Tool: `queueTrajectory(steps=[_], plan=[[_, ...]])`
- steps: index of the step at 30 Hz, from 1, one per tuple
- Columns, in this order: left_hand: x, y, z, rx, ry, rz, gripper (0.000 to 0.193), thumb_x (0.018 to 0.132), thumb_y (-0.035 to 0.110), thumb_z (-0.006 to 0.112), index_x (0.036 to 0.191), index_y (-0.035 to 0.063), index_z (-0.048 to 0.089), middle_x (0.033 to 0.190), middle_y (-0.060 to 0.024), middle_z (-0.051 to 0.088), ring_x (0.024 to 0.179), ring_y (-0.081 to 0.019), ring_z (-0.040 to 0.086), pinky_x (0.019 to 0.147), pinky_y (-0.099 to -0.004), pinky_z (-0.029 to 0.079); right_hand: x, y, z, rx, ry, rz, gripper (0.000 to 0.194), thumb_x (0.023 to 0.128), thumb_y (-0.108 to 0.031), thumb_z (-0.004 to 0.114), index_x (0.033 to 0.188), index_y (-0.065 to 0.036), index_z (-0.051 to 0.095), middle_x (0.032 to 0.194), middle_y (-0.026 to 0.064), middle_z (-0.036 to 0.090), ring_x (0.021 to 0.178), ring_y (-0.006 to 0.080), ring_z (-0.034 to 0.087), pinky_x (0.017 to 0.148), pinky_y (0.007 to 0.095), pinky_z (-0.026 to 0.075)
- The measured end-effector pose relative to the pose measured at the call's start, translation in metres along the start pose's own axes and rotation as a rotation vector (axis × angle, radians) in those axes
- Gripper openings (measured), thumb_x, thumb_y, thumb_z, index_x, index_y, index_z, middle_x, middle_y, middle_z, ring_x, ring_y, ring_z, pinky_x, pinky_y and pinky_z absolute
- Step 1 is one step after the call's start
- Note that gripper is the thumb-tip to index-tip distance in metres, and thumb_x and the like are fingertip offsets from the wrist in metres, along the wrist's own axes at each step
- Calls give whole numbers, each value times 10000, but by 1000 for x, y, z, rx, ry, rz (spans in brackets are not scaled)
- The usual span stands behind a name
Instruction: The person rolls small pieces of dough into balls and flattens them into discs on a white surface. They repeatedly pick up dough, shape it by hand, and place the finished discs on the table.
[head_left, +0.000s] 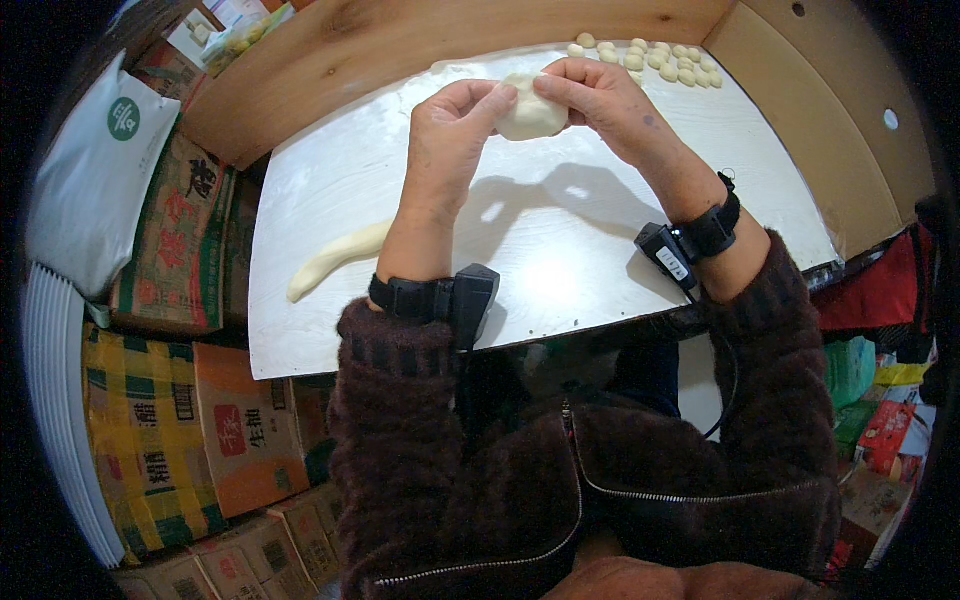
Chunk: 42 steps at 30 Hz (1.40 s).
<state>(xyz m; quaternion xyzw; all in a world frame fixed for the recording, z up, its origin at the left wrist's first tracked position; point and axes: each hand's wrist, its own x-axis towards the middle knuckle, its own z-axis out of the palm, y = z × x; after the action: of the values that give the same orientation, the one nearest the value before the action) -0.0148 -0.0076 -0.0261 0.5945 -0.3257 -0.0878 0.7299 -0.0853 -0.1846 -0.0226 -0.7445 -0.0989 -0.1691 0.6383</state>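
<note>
A flattened piece of pale dough (532, 112) is held up over the white work board (315, 180) between both hands. My left hand (457, 112) pinches its left edge, thumb on top. My right hand (589, 94) grips the upper right edge between thumb and fingers. A long roll of dough (330, 259) lies on the board at the left, its right end hidden behind my left forearm. Several small dough balls (667, 71) sit in loose rows at the far right of the board. Flour dusts the board's far edge.
A wooden panel (420, 41) rises behind the board and a cardboard panel (810, 127) stands on the right. Cardboard cartons (251, 442) and a white bag (97, 187) are stacked at the left. Each wrist wears a strapped black device.
</note>
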Motion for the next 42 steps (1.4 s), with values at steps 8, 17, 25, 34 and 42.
queueTrajectory(steps=[8, 17, 25, 34, 42], plan=[[3, 0, 0, -77, 21, -6, 259, 857, 174, 703, 989, -42, 650, 878, -100, 682, 783, -149, 644, 726, -264, 523, 2, 3, 0, 116, -23, 55, 319, 896, -301, 656, 986, 4, 647, 895, 92, 673, 816, 163, 682, 763, 284, 582], [2, 2, -1, -61, 6, -2, 290, 836, 119, 711, 1052, -50, 617, 927, -130, 689, 808, -159, 661, 703, -270, 536, 2, 0, 2, 182, -46, 84, 336, 884, -254, 666, 1077, 19, 621, 974, 99, 666, 888, 155, 664, 795, 286, 564], [2, 2, 1, -52, -46, 29, 304, 850, 87, 692, 1115, -28, 595, 989, -96, 674, 854, -141, 649, 749, -268, 543, 3, 1, 2, 151, -23, 8, 467, 851, -259, 711, 1198, 24, 578, 1027, 103, 667, 921, 166, 660, 832, 286, 545], [3, 2, 0, -106, -37, 3, 314, 827, 98, 721, 1070, -62, 603, 944, -133, 690, 811, -150, 648, 716, -266, 528, 2, 3, 2, 83, -74, -25, 473, 860, -269, 703, 1211, 20, 572, 1059, 110, 662, 942, 172, 660, 833, 293, 547], [3, -2, -5, -124, -56, -98, 289, 847, 193, 716, 987, -47, 638, 874, -103, 680, 774, -140, 634, 695, -266, 523, 3, 2, -2, 36, -129, 97, 430, 905, -351, 638, 1090, 37, 631, 1006, 126, 659, 891, 175, 665, 775, 278, 565]])
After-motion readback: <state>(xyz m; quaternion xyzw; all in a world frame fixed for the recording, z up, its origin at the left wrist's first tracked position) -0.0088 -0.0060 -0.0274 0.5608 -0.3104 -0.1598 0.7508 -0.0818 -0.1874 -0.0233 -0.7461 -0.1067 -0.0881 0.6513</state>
